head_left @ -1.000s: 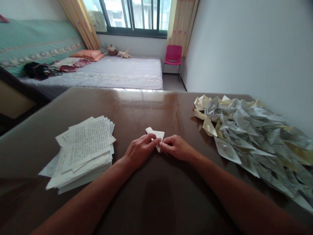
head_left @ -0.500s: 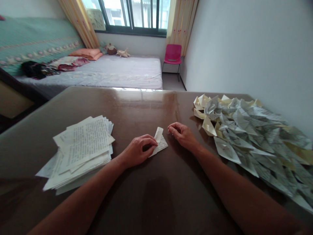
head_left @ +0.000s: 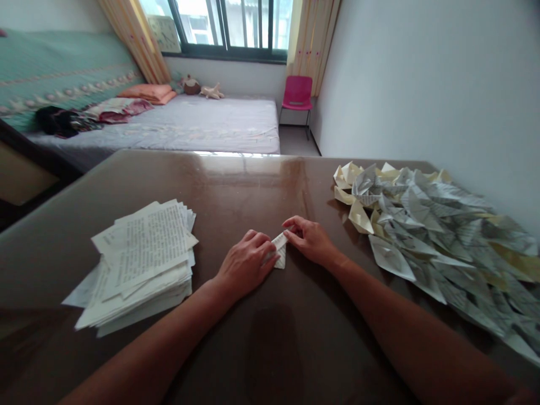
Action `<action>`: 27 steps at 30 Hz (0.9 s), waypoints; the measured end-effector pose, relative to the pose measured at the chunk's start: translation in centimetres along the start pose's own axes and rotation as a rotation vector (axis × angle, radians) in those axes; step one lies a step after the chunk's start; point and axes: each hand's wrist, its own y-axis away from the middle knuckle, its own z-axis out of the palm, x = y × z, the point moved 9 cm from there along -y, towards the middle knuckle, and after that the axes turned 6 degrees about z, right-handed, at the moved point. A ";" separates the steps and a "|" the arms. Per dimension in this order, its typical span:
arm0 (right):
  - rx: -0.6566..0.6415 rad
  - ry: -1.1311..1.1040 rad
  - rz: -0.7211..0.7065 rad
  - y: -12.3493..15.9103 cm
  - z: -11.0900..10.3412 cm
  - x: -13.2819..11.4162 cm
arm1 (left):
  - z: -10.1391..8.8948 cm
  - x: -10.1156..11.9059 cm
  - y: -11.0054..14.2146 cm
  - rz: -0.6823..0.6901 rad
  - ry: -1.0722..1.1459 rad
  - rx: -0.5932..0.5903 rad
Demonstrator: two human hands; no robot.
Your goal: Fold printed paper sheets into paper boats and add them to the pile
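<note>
A small folded piece of printed paper (head_left: 280, 260) lies at the middle of the brown table (head_left: 270, 349), with a narrow strip folded along its upper edge. My left hand (head_left: 250, 259) grips its left side, fingers closed and thumb towards me, hiding that end. At the strip's right end, my right hand (head_left: 307, 239) pinches the paper between thumb and fingers. To the left rests a stack of printed sheets (head_left: 147, 253). A large heap of folded paper boats (head_left: 422, 219), cream and grey-white, covers the table's right side.
Past the table's far edge stands a bed (head_left: 219, 121) with pillows (head_left: 147, 93) and soft toys (head_left: 212, 91). A pink chair (head_left: 297, 93) is by the white wall (head_left: 422, 84), near the window (head_left: 228, 25).
My right hand has come left and down and taken hold of the strip. The paper has turned, and the strip that stuck up now lies slanted along its top edge.
</note>
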 end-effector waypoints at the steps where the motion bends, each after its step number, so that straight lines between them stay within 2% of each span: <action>1: -0.005 -0.018 0.006 0.0 0.1 0.0 | 0.1 0.2 -0.1 -0.001 -0.061 -0.010; 8: -0.091 -0.195 -0.008 -0.1 0.3 -0.5 | 0.8 0.4 -0.4 -0.010 -0.264 -0.042; 12: 0.037 -0.154 0.013 -0.6 -1.7 0.5 | 0.9 0.3 -0.4 0.002 -0.324 -0.014; 14: 0.045 -0.127 0.015 -0.8 -2.0 1.0 | 0.9 0.3 -0.4 0.006 -0.326 -0.012; 21: -0.103 0.059 -0.190 -0.2 -1.3 -0.5 | 0.8 -0.6 0.1 -0.025 -0.265 -0.044; 25: -0.299 0.012 -0.317 0.5 -0.8 -1.4 | 0.7 -1.5 0.3 -0.037 -0.242 -0.038; 27: -0.345 0.015 -0.344 0.8 -0.6 -1.6 | 0.5 -1.8 0.4 -0.014 -0.209 -0.031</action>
